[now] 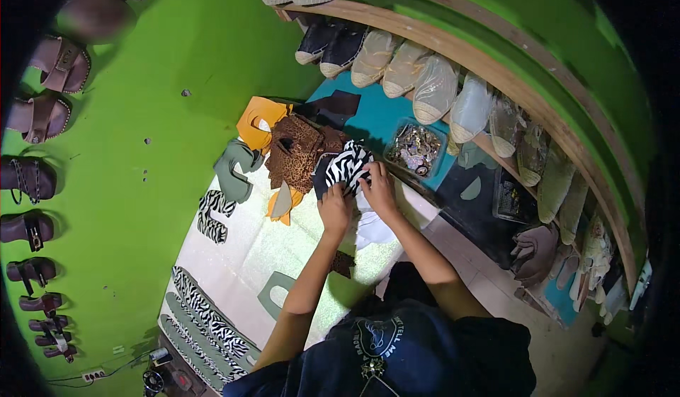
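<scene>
A black-and-white zebra-print material piece (348, 165) lies bunched over dark material at the far side of the table. My left hand (335, 211) grips its near edge with bent fingers. Just to the right, my right hand (379, 186) pinches the same piece at its right edge. Close by on the left sits a pile of brown leopard-print pieces (294, 155). White material (375, 228) lies under my right forearm.
Left of the pile are yellow cut-outs (256, 123), a grey-green cut-out (234, 170) and zebra-print cut-outs (213, 216). Zebra-print sole shapes (209, 305) lie at the table's near left. A plastic tub of metal ornaments (416, 149) stands to the right, below shelved shoes (435, 89).
</scene>
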